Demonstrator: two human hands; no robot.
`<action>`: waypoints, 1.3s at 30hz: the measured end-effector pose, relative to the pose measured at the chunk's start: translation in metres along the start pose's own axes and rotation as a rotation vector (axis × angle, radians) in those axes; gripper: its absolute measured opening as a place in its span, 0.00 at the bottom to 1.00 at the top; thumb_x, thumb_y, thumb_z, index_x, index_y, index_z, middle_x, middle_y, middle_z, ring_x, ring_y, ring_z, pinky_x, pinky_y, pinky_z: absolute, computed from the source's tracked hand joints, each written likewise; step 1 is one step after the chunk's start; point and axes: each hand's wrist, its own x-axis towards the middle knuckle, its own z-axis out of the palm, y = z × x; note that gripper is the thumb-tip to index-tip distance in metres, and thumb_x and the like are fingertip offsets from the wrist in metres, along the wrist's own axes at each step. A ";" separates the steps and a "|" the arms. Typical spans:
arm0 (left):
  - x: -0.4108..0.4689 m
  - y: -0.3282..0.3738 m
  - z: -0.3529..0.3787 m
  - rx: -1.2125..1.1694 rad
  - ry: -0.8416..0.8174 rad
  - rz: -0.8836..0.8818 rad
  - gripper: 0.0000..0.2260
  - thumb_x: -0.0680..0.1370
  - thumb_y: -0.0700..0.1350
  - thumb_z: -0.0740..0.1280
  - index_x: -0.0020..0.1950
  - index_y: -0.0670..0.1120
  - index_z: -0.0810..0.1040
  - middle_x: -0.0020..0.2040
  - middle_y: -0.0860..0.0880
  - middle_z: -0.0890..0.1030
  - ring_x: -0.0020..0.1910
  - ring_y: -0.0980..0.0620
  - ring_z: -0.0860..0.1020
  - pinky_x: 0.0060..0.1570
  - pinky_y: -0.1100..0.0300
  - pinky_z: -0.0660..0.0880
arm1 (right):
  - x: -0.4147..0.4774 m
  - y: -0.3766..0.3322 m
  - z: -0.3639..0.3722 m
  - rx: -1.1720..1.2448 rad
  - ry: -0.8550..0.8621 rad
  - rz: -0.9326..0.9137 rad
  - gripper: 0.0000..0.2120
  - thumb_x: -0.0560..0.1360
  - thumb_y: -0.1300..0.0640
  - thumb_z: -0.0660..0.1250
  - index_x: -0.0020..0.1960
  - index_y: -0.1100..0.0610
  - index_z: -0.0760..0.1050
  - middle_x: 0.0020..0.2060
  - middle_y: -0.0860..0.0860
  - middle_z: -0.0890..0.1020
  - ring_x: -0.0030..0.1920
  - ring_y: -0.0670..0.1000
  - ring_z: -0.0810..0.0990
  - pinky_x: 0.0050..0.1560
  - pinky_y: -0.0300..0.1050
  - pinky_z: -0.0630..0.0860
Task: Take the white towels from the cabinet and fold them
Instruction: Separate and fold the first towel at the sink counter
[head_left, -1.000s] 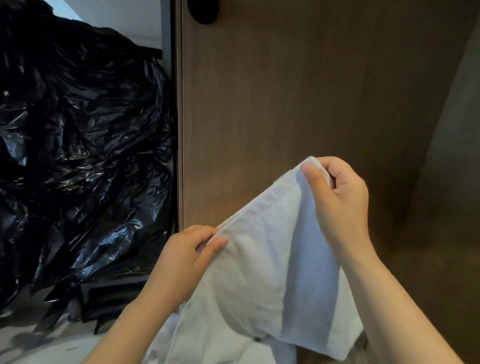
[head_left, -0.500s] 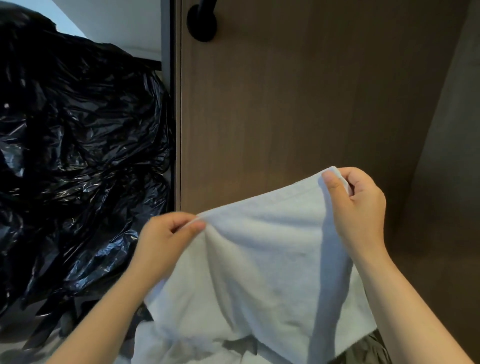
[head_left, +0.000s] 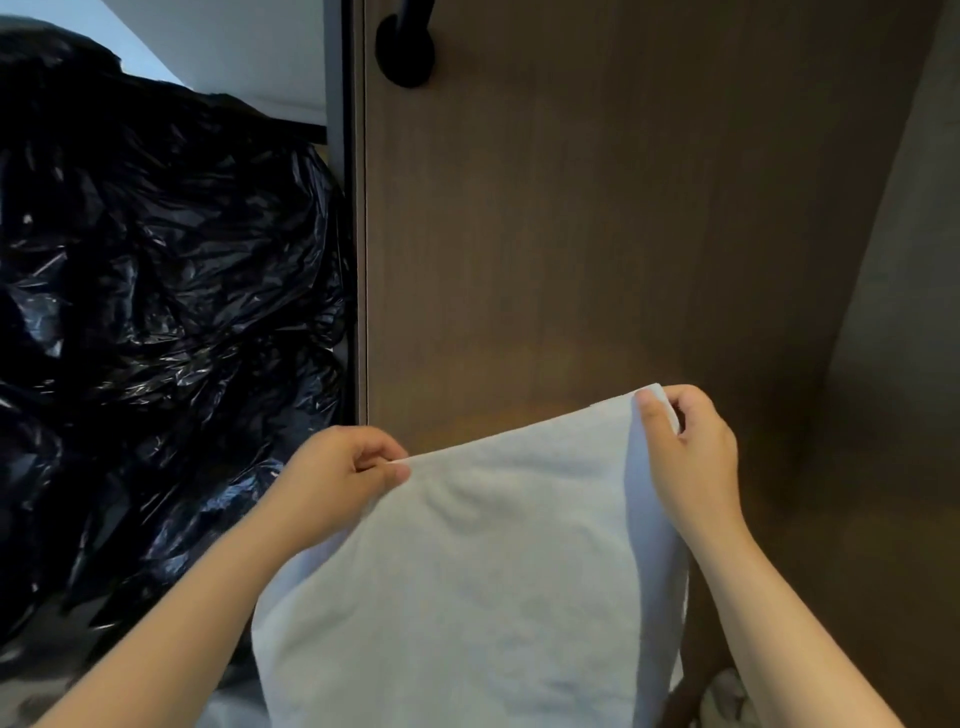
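Head view: holding a white towel (head_left: 483, 571) up in the air by its top edge, spreading it flat and letting it hang down past the bottom of the frame, in front of a brown wooden cabinet door (head_left: 597, 234). Stretching that top edge on a slant, lower at the left corner and higher at the right. Pinching the left corner with the left hand (head_left: 337, 478), grip narrow and closing on the hem between thumb and curled forefinger. Pinching the right corner with the right hand (head_left: 691, 462), grip likewise narrow and holding the cloth, thumb pressing on the near face and fingers curling round the far side. Showing a darker shaded band down the towel's right side below that hand. Reaching in with both bare forearms from the bottom corners of the frame. Hanging the towel close before the door; touching it or not, impossible to tell. Noting a round black handle mount (head_left: 405, 49) near the door's top left corner. Catching, just left of the door, a dark upright frame edge (head_left: 340, 208). Finding beyond it, filling the left side, a crumpled black plastic bag (head_left: 156, 312), and above the bag a pale slanting surface (head_left: 218, 41). Glimpsing at the bottom right, beside the right forearm, a bit of crumpled white cloth (head_left: 727, 696), too cut off for telling more
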 end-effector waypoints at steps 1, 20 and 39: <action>-0.001 0.001 0.002 0.001 0.003 0.012 0.05 0.76 0.45 0.71 0.41 0.54 0.82 0.37 0.58 0.84 0.37 0.62 0.81 0.41 0.64 0.75 | -0.002 -0.001 0.000 -0.008 -0.014 -0.003 0.06 0.81 0.50 0.62 0.53 0.52 0.73 0.43 0.42 0.77 0.44 0.46 0.78 0.39 0.33 0.70; -0.032 0.038 0.035 -0.035 -0.091 0.337 0.06 0.75 0.50 0.64 0.45 0.52 0.81 0.41 0.58 0.81 0.43 0.58 0.79 0.42 0.64 0.73 | -0.060 -0.017 0.014 -0.027 -0.688 -0.314 0.10 0.79 0.51 0.66 0.59 0.44 0.81 0.52 0.30 0.79 0.57 0.32 0.75 0.55 0.25 0.69; -0.061 0.019 0.024 0.061 -0.056 0.266 0.09 0.70 0.58 0.70 0.45 0.55 0.79 0.45 0.58 0.80 0.47 0.56 0.77 0.46 0.56 0.75 | -0.054 -0.005 0.004 -0.110 -0.568 -0.404 0.05 0.78 0.48 0.65 0.44 0.44 0.74 0.43 0.38 0.78 0.50 0.42 0.77 0.46 0.39 0.77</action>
